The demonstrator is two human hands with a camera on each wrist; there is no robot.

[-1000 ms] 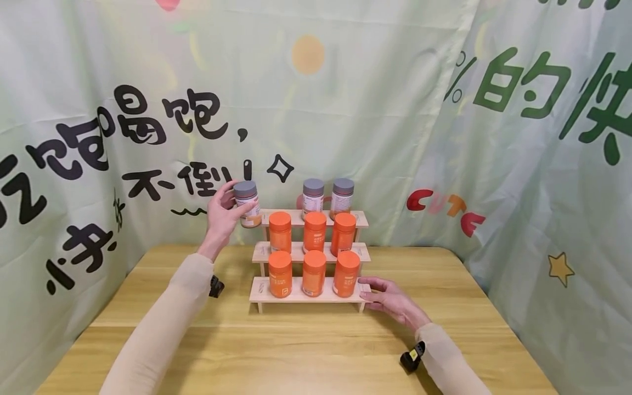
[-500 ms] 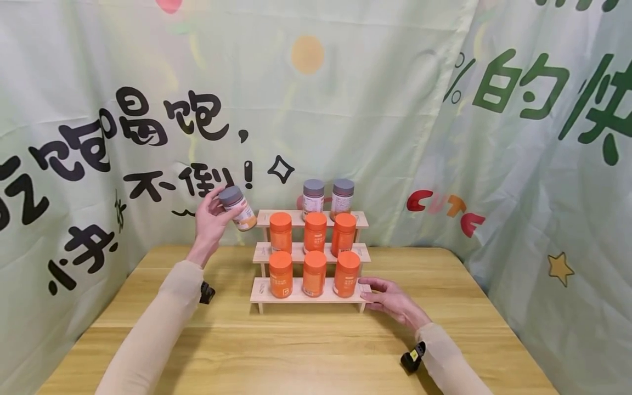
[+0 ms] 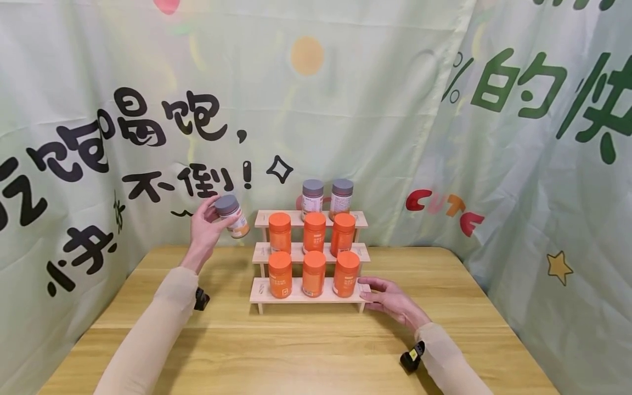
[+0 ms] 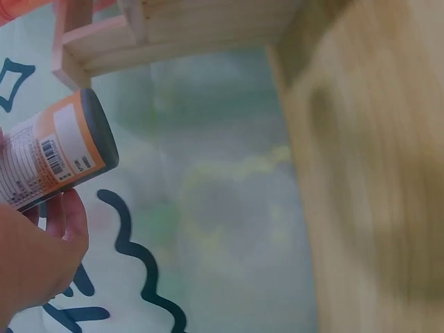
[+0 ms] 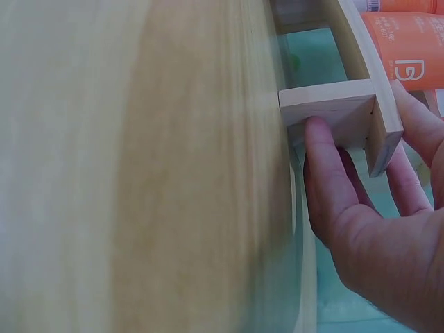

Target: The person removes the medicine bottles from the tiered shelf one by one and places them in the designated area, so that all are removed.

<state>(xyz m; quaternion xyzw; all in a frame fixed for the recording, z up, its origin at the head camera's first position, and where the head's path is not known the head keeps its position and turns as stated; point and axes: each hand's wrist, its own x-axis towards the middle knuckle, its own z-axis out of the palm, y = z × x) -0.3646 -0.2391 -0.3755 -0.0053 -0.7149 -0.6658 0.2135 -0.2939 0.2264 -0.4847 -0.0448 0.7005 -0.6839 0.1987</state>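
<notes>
The tabletop is cut off along its near edge in the head view. Toward its back edge is a three-tier stand. The left hand curls fingers and thumb round a grey-lidded jar; the right hand grips the right end of the stand's lowest shelf. Front orange jars partly hide the middle row's bases. The held jar hangs toward the tabletop's back left corner, long axis slanting, lid up and leftward, base toward the stand (the left wrist view crops its lid end)
</notes>
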